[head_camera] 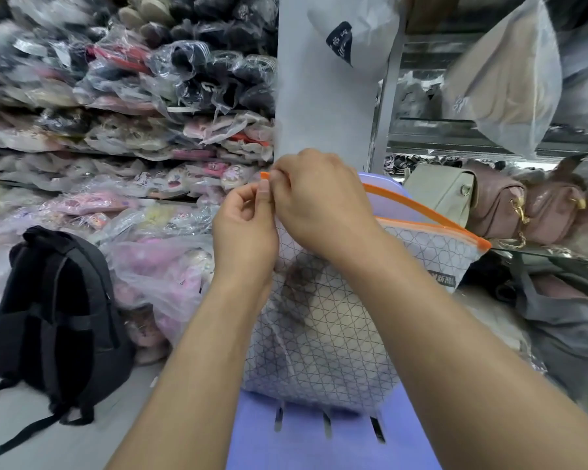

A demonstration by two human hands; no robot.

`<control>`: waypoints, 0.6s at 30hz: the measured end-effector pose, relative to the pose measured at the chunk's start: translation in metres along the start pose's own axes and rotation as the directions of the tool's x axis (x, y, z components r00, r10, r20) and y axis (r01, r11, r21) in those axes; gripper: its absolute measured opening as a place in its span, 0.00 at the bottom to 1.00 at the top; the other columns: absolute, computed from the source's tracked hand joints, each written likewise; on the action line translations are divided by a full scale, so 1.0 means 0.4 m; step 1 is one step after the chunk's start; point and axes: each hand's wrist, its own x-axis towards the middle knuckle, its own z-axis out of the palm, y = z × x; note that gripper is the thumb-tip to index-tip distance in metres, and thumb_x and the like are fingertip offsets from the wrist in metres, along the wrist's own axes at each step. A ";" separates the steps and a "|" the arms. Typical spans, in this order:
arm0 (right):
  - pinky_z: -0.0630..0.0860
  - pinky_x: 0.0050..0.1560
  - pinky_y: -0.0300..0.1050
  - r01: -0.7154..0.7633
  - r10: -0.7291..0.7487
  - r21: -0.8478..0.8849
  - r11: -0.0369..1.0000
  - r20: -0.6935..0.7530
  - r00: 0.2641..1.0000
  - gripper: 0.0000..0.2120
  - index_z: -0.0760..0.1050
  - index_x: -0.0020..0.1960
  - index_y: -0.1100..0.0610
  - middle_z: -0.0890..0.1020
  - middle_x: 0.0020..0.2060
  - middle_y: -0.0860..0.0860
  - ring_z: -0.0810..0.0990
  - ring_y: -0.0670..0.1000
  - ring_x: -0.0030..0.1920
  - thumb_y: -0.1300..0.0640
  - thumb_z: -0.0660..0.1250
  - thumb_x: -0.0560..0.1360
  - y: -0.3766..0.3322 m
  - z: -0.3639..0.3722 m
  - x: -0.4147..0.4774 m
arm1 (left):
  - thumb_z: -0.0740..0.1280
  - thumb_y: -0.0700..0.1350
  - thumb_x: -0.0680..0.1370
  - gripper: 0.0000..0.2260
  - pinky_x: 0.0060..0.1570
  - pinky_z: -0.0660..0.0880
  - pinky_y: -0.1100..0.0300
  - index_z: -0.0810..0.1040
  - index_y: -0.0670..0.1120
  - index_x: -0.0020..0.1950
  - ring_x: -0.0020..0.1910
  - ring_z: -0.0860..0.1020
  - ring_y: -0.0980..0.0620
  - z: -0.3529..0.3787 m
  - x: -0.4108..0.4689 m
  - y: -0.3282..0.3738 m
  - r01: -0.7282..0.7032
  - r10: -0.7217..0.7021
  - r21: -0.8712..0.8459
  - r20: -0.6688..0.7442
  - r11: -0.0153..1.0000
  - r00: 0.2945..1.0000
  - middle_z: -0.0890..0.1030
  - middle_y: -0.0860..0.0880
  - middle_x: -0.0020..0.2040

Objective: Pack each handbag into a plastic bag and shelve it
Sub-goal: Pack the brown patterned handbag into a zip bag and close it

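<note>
**Hands at the zip end.** The left hand [245, 228] pinches the tip of the strip between thumb and forefinger from below. The right hand [319, 201], fingers curled, pinches the same end from above, and the two hands touch. From this pinch the orange zip strip [421, 213] runs rightward, its long axis slanting down to the bag's right corner. Its two tracks lie apart along most of that run, so the mouth appears unsealed. The plastic bag [319, 351] stands toward the back edge of the stool [286, 442], with the handbag [330, 310] inside. Sealing would likely call for a slide rightward along the strip, for which the right hand is the nearer.
</note>
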 end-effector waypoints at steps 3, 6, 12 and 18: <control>0.72 0.51 0.50 0.009 -0.012 0.087 0.996 0.027 1.000 0.12 0.81 0.53 0.52 0.84 0.50 0.51 0.79 0.58 0.53 0.50 0.60 0.83 -0.004 -0.021 0.020 | 0.66 0.46 0.82 0.05 0.56 0.79 0.58 0.79 0.46 0.54 0.49 0.83 0.56 0.004 -0.005 0.012 0.028 -0.029 -0.077 -0.010 0.997 1.000 0.86 0.48 0.49; 0.76 0.55 0.53 0.031 -0.035 0.164 0.986 0.020 0.999 0.11 0.82 0.54 0.50 0.85 0.50 0.50 0.79 0.57 0.54 0.50 0.62 0.83 -0.004 -0.027 0.024 | 0.66 0.44 0.83 0.04 0.60 0.78 0.57 0.80 0.47 0.53 0.50 0.82 0.55 0.009 -0.004 0.020 0.020 -0.025 -0.112 -0.043 0.993 0.999 0.85 0.48 0.50; 0.76 0.50 0.52 0.049 -0.043 0.183 0.982 -0.040 0.998 0.10 0.82 0.54 0.50 0.84 0.50 0.49 0.79 0.57 0.53 0.49 0.62 0.82 0.005 -0.016 0.014 | 0.66 0.42 0.83 0.05 0.54 0.79 0.62 0.79 0.48 0.48 0.46 0.81 0.57 0.023 -0.009 0.019 -0.023 0.014 -0.119 -0.076 0.993 0.997 0.84 0.51 0.45; 0.75 0.57 0.54 -0.061 0.059 -0.026 0.998 -0.078 0.995 0.13 0.80 0.52 0.50 0.83 0.48 0.48 0.80 0.56 0.53 0.42 0.63 0.80 0.091 -0.044 -0.035 | 0.66 0.43 0.83 0.05 0.46 0.75 0.67 0.77 0.51 0.48 0.40 0.78 0.63 0.017 -0.003 0.009 -0.116 0.116 0.010 -0.211 0.993 0.971 0.81 0.55 0.42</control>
